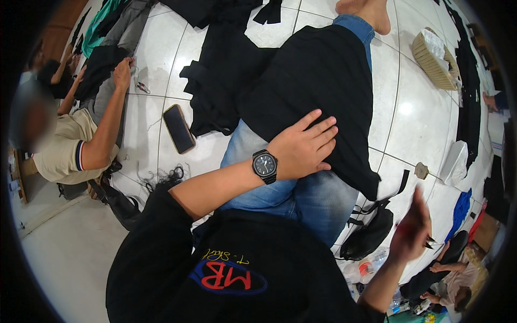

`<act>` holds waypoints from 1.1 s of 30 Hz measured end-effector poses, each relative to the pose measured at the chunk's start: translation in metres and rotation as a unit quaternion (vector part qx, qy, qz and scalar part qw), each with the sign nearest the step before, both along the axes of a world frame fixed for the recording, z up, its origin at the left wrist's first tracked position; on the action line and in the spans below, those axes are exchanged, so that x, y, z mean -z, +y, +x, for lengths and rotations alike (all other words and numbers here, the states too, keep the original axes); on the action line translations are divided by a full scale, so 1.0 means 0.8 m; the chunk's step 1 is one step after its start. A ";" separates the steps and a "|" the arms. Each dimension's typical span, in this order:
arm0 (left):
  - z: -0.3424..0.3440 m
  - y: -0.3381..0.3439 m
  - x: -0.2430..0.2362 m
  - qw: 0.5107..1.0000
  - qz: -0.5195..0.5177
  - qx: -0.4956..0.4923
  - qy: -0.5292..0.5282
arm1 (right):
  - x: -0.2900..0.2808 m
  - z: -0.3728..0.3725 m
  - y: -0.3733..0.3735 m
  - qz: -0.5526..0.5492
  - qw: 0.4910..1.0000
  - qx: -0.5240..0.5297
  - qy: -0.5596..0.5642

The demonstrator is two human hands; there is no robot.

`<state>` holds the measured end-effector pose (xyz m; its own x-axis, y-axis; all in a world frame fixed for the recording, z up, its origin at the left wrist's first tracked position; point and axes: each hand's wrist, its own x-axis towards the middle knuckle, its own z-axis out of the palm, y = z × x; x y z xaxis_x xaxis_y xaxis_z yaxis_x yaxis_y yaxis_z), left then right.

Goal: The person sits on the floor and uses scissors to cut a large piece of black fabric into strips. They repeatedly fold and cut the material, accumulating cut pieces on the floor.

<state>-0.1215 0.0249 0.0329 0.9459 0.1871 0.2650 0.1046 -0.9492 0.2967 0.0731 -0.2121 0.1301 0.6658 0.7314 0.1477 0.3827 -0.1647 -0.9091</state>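
Note:
A large piece of black fabric (pixel 318 81) lies over my jeans-clad legs. My left hand (pixel 304 144) rests palm down on it, fingers spread, holding nothing; a black watch (pixel 265 166) is on that wrist. Off to the right, my right hand (pixel 412 231) is raised beside my knee, away from the fabric and partly smeared by motion. A small dark pointed thing (pixel 430 242) pokes out by its palm; what it is I cannot make out.
More black cloth (pixel 229 70) spreads on the white tiles. A phone (pixel 179 129) lies at left, near a seated person (pixel 81 140) handling dark cloth. At right are a woven basket (pixel 433 59), a black bag (pixel 369 234), a white bag (pixel 455 163) and another person (pixel 455 277).

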 end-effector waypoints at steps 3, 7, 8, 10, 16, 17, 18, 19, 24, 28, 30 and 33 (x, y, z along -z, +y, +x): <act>-0.006 0.008 0.004 0.999 -0.026 -0.041 -0.005 | 0.026 0.020 0.041 -0.262 0.778 -0.136 -0.555; -0.010 0.012 0.024 1.000 0.000 0.001 -0.007 | 0.045 0.046 -0.026 -0.333 0.842 -0.223 -0.361; -0.007 0.010 0.021 1.000 0.001 0.002 -0.012 | 0.041 0.047 -0.038 -0.342 0.847 -0.238 -0.330; -0.005 0.006 0.022 1.000 -0.001 0.005 -0.011 | 0.036 0.051 -0.066 -0.359 0.856 -0.235 -0.288; -0.009 0.007 0.022 1.000 0.015 -0.002 -0.010 | 0.029 0.081 -0.149 -0.401 0.855 -0.143 -0.296; -0.009 0.007 0.023 1.000 0.017 -0.003 -0.011 | 0.025 0.089 -0.162 -0.415 0.847 -0.138 -0.302; -0.009 0.007 0.024 1.000 0.019 -0.003 -0.013 | 0.021 0.094 -0.175 -0.423 0.842 -0.128 -0.308; -0.009 0.007 0.025 1.000 0.022 -0.004 -0.015 | 0.017 0.100 -0.186 -0.431 0.838 -0.120 -0.314; -0.006 0.007 0.021 1.000 0.021 0.002 0.003 | 0.046 0.111 -0.223 -0.447 0.856 -0.027 -0.257; -0.014 0.013 0.013 1.000 -0.016 0.006 0.011 | 0.043 0.041 -0.123 -0.102 0.881 -0.117 0.446; -0.019 0.023 -0.001 1.000 -0.024 -0.011 0.006 | 0.035 0.022 -0.058 0.171 0.911 -0.079 0.366; -0.024 0.031 -0.006 0.999 -0.041 -0.025 0.001 | 0.030 0.043 0.002 -0.141 0.973 -0.023 -0.183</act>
